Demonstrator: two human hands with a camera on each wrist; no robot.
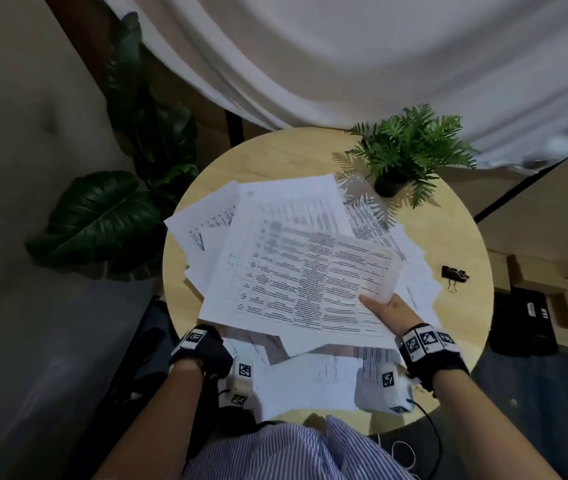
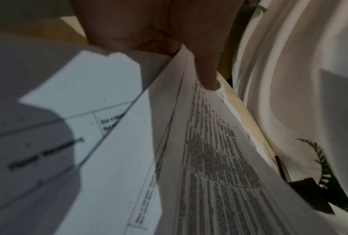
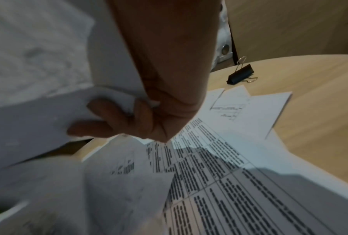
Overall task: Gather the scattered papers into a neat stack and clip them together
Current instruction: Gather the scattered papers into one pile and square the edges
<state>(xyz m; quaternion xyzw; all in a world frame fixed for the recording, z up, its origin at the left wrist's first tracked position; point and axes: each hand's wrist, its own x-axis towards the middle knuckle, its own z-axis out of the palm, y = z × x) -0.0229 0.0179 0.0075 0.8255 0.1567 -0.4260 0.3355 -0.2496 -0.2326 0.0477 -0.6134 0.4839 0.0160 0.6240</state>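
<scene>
Striped blue-and-white shirt fabric [image 1: 296, 452] sits lowest in the head view, with both forearms reaching out over a round tabletop [image 1: 462, 344] of pale wood grain. Black wrist straps carry white square tags printed with black block patterns.

The right hand [image 1: 391, 311] pinches a lifted sheet [image 1: 355, 268] at its near right corner, thumb on top and fingers [image 3: 101, 108] curled beneath. The left hand [image 2: 169, 31] grips the near left edge of a raised bundle of sheets, thumb pressed on the printed side; from the head view this hand is hidden under the paper.

The papers [image 1: 275, 244] are thin white sheets printed with ruled tables and dense lines of small black text, too blurred to read. They lie fanned and overlapping across the middle of the tabletop, some hanging past its left rim.

A black binder clip [image 1: 454, 274] with wire handles lies on bare wood to the right, apart from the papers. A small fern in a dark pot [image 1: 410, 150] stands at the far side.
</scene>
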